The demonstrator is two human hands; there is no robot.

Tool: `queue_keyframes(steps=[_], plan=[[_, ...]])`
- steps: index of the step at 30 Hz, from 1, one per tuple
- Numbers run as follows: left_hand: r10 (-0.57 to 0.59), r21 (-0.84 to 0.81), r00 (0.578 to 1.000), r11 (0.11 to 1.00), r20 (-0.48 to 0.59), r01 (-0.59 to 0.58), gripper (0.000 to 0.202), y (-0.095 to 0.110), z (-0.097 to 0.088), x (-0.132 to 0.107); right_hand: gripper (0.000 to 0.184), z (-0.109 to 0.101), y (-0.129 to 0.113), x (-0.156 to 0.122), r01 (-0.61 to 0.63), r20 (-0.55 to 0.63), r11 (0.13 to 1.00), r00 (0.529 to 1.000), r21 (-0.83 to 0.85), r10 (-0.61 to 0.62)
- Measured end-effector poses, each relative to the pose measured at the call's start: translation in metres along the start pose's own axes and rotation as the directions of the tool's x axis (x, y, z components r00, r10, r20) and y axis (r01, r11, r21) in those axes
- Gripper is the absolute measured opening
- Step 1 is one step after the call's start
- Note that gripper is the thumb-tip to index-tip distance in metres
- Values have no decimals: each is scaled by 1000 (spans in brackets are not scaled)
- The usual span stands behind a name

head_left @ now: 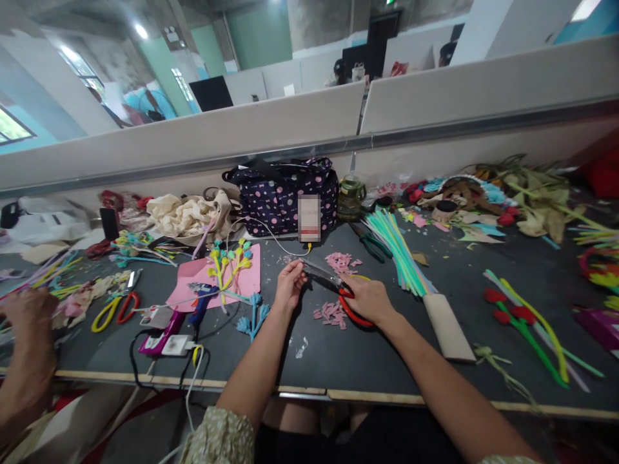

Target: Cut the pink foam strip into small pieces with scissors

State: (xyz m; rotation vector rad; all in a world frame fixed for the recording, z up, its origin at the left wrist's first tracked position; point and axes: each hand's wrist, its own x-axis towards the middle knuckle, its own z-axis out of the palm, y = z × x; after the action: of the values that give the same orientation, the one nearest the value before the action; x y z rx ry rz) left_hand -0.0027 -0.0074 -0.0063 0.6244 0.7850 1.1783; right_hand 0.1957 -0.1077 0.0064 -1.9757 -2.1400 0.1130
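Observation:
My right hand [367,300] is closed around the handles of a pair of scissors [329,277] with red and yellow grips. The blades point left toward my left hand [290,285], whose thumb and fingers are pinched together by the tips. Whatever sits in that pinch is too small to make out. Small cut pink pieces lie in two heaps, one pile [341,263] just beyond the scissors and another pile [331,314] nearer me. Left of my left forearm are a blue pipe-cleaner flower [253,316] and yellow pipe-cleaner stems [225,265] on a pink sheet [180,287].
A blue glue gun [202,304] and a purple power strip [164,336] with cables lie left. Another person's hand [29,312] is at far left, near other scissors [116,306]. Pipe cleaners [400,250], a cardboard sleeve [449,328] and pliers [371,245] lie right. A patterned bag [271,200] stands behind.

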Motion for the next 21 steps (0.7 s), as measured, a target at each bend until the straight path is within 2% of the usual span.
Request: queue_keyframes(steps=[10, 21], plan=[[-13, 19, 999, 1000, -32, 14, 35, -2, -3, 2, 43, 0, 1, 0, 27, -34, 1000, 999, 15, -27], [-40, 10, 999, 999, -31, 41, 34, 0, 2, -1, 47, 1, -1, -1, 17, -19, 1000, 1000, -1, -17]])
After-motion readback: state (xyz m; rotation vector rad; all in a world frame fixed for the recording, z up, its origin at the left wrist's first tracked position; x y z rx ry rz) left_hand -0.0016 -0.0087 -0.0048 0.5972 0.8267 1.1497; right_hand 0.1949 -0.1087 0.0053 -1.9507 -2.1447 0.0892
